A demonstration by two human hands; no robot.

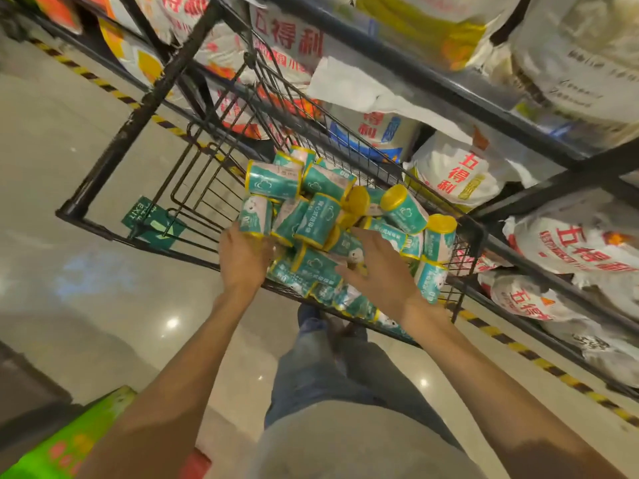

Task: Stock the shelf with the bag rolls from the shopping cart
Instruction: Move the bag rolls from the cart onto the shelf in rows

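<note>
At frame centre, the shopping cart (pixel 103 221) holds a pile of teal bag rolls (pixel 318 216). The left hand (pixel 242 261) grips one roll (pixel 255 216). The right hand (pixel 378 267) hovers above, fingers extended. The shelf (pixel 518 205) occupies the right.

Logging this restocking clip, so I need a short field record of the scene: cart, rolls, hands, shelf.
cart: black wire shopping cart, beside the shelf
rolls: teal bag rolls with yellow ends, piled in the cart
left hand: grips one roll at the pile's edge
right hand: open, fingers spread over the pile
shelf: holds large white sacks
</note>
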